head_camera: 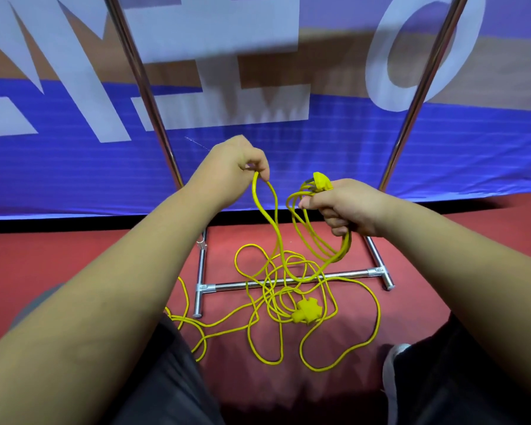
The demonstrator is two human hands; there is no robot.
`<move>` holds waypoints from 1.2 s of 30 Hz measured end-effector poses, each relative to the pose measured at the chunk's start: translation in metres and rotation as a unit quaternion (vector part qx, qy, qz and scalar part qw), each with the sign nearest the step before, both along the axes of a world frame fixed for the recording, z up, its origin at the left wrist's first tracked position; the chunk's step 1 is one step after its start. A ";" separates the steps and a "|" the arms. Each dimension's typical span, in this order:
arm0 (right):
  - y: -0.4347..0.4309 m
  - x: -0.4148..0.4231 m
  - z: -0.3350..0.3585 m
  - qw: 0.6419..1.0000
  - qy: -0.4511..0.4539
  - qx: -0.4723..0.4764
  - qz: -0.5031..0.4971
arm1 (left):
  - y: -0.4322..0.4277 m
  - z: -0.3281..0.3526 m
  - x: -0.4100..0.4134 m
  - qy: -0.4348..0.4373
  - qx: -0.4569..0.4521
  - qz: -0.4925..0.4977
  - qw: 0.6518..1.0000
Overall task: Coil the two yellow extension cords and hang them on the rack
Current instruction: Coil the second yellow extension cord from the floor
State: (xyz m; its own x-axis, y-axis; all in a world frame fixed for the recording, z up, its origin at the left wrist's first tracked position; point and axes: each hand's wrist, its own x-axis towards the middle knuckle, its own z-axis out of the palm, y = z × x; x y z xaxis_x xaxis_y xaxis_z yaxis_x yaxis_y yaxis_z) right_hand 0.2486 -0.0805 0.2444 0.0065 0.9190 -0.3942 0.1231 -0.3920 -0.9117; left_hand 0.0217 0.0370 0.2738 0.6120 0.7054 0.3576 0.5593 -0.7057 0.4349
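One cord [278,240] joins both hands. The right hand [350,207] clenches coils [347,242] right of centre; the left hand [233,167] pinches the next loop [254,191] just left of it.

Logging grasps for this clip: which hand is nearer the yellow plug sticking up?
Right. The right hand grips the coil just under the plug; the left hand pinches a cord loop off to its left.
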 end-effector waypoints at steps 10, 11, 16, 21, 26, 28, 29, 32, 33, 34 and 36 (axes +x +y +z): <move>0.000 0.007 -0.012 0.997 -0.058 -0.011 -0.045 | -0.005 -0.008 -0.006 -0.177 -0.410 0.079 0.891; 0.001 0.010 -0.015 0.995 -0.064 -0.015 -0.075 | -0.005 -0.007 -0.007 -0.153 -0.382 0.072 0.909; 0.005 0.015 -0.020 0.984 -0.038 0.002 -0.172 | -0.014 -0.002 -0.008 -0.089 -0.364 -0.120 0.919; 0.005 0.010 -0.010 0.995 -0.013 0.004 -0.103 | -0.021 -0.001 -0.001 -0.110 -0.373 -0.181 0.903; -0.002 -0.010 0.003 0.992 0.110 -0.052 -0.035 | -0.018 -0.015 0.011 -0.125 -0.317 -0.114 0.933; -0.004 -0.013 0.005 0.992 0.112 -0.054 -0.036 | -0.013 -0.021 0.014 -0.133 -0.313 -0.082 0.937; -0.005 -0.013 0.006 0.991 0.114 -0.050 -0.040 | -0.010 -0.025 0.015 -0.135 -0.308 -0.064 0.940; -0.005 -0.012 0.011 0.994 0.102 -0.026 -0.041 | -0.006 -0.037 0.016 -0.089 -0.274 -0.016 0.957; -0.006 -0.012 0.012 0.994 0.098 -0.020 -0.037 | -0.005 -0.040 0.017 -0.075 -0.269 -0.014 0.960; -0.006 -0.011 0.013 0.995 0.097 -0.019 -0.032 | -0.006 -0.042 0.018 -0.072 -0.269 -0.019 0.960; -0.008 -0.010 0.014 0.994 0.104 -0.023 -0.017 | -0.009 -0.043 0.023 -0.093 -0.274 -0.031 0.957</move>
State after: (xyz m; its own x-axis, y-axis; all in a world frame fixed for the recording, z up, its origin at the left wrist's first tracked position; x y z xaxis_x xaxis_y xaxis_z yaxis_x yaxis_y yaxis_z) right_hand 0.2389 -0.0885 0.2581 -0.0483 0.9005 -0.4321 -0.0806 -0.4348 -0.8969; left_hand 0.0444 0.0277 0.2304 0.6203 0.7826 0.0523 0.3999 -0.3729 0.8373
